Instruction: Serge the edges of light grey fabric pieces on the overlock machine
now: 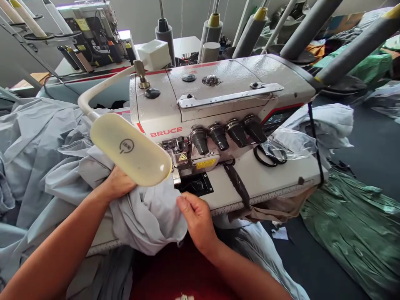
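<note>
Light grey fabric (156, 216) lies bunched at the front of a white overlock sewing machine (162, 108), near its presser foot. My right hand (198, 218) pinches the edge of this fabric between thumb and curled fingers, just in front of the dark needle plate area (196, 185). On the other side, my left hand (120, 182) rests on the fabric left of the needle area. An oval lamp head (131, 150) covers its fingers, so their grip is hidden. The needle and the stitching point are mostly out of sight behind the lamp.
More grey cloth (28, 137) is heaped on the left. Thread cones (212, 31) stand behind the machine. A clear plastic bag (290, 143) and black cable loop lie on the table's right. Green plastic sheeting (353, 229) covers part of the floor. A second machine (93, 33) stands behind.
</note>
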Demonstrator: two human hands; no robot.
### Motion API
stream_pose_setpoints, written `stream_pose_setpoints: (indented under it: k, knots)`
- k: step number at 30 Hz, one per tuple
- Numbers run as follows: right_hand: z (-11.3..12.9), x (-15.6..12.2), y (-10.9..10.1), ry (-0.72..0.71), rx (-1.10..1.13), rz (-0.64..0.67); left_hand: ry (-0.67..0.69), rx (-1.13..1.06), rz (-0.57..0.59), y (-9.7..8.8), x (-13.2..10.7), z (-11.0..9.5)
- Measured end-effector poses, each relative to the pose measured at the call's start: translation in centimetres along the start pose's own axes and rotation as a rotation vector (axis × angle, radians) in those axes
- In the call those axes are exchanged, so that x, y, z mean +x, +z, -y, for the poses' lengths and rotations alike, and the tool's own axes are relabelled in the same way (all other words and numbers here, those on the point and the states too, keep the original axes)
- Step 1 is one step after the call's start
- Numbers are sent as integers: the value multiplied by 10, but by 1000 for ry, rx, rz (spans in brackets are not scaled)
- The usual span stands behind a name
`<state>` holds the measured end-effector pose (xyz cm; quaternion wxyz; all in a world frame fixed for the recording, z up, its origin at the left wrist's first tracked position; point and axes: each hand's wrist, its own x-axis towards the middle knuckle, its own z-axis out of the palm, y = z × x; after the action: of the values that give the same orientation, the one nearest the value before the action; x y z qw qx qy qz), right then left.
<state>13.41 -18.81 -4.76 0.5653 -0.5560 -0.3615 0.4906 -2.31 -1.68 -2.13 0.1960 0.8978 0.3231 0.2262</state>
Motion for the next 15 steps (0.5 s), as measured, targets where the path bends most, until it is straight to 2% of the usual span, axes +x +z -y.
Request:
stream_pose_setpoints:
  k: [3, 6, 9, 13, 15]
  knots:
    - [-3, 3, 0, -7, 4, -41, 55, -32, 13, -4, -1, -8]
    - [-7, 5, 2, 20, -15, -25, 169, -46, 17, -13, -5, -23]
    - [-7, 5, 2, 27, 4, -16, 217, -18, 12, -20, -12, -40]
    - [-7, 7, 2, 39, 65, -33, 265, 33, 58, -17, -22, -57]
    - [-7, 9, 2, 35, 51, -40, 246, 54, 57, -11, -26, -61]
